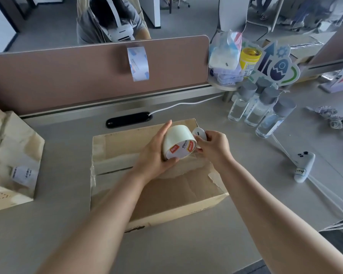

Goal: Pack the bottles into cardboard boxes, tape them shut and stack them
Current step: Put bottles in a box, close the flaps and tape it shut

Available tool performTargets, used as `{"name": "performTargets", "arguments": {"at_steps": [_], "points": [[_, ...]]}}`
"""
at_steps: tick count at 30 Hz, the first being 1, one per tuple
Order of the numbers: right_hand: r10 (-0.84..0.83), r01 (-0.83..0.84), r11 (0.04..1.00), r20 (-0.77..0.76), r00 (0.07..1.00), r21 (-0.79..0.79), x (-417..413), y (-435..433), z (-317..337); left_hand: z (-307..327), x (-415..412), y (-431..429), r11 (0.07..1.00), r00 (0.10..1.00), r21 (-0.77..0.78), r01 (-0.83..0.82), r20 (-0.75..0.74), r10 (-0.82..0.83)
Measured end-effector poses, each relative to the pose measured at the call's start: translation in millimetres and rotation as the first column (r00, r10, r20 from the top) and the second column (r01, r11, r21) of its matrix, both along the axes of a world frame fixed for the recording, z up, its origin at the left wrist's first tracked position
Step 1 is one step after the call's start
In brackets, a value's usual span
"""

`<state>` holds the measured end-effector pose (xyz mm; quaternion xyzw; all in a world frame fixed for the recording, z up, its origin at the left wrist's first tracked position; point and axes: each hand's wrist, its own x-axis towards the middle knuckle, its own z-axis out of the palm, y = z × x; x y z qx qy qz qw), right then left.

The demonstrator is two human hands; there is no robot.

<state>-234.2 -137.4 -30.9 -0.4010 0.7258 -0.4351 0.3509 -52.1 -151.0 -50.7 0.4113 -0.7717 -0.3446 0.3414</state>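
Found left hand gripping tape roll over closed box; right hand fingers pinching roll's loose end. Noted bottles at 2 o'clock on surface. Likely risk: end slipping back, or creasing across seam.

Across your desk stands a brown divider, a black socket strip at its foot; far right you'll see a yellow-lidded jar beside a rocket sign, a white controller nearer

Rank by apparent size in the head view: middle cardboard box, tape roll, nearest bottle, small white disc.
1. cardboard box
2. tape roll and nearest bottle: too alike to rank
3. white disc
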Motion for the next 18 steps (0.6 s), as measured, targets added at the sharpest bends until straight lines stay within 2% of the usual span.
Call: {"name": "performTargets", "arguments": {"at_steps": [2, 4, 6, 10, 12, 14, 18], "points": [[0.000, 0.000, 1.000, -0.047, 0.999, -0.001, -1.9, 2.0, -5.1, -1.4, -4.2, 1.9, 0.999, 0.999, -0.032, -0.024, 0.038, 0.025], [-0.034, 0.031, 0.999, -0.081, 0.996, -0.040, -6.6, 5.0, -7.2, 1.5, -6.0, 5.7, 0.995, 0.996, -0.050, -0.090, -0.033, 0.088], [-0.123, 0.113, 0.987, -0.088, 0.989, -0.110, -17.4, 6.0, -7.1, 5.4, -0.6, 4.0, 0.972, 0.988, -0.178, -0.152, -0.064, 0.143], [-0.110, 0.085, 0.985, -0.169, 0.979, -0.149, -37.8, 9.0, -4.1, 8.5, -1.8, -1.4, 0.890, 0.986, -0.446, -0.101, 0.074, 0.149], [-0.126, 0.108, 0.984, -0.132, 0.983, -0.139, -40.7, 11.8, -8.2, 3.2, -9.4, -0.3, 0.910, 0.988, -0.410, -0.071, 0.097, 0.120], [-0.132, 0.122, 0.987, -0.095, 0.987, -0.104, -42.9, 15.5, -14.8, -1.6, -14.2, 3.4, 0.952, 0.991, -0.303, -0.044, 0.105, 0.079], [-0.140, 0.131, 0.988, -0.111, 0.984, -0.084, -49.9, 18.1, -25.1, 8.1, -13.7, 4.2, 0.908, 0.983, -0.418, 0.021, 0.175, 0.058]]}}
